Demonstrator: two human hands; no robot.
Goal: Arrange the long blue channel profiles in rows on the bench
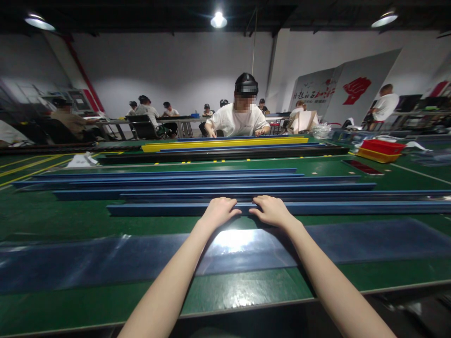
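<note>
A long blue channel strip (169, 209) lies crosswise on the green table. My left hand (221, 210) grips it near the middle, thumb on the near wall and fingers over the top into the channel. A short way to the right, my right hand (270, 210) holds the same strip in a like grip; its fingertips are partly hidden behind the strip. Closer to me, a long clear plastic film sleeve (239, 251) lies flat under my forearms. Beyond the strip, several more blue channel strips (218, 187) lie roughly parallel.
Across the table a person (243, 117) in a headset handles strips near a yellow strip (225, 144) and a black strip (225, 154). At the right are a red bin (380, 148) and a phone-like slab (362, 167). White paper (81, 160) lies left. The table edge (246, 307) is near me.
</note>
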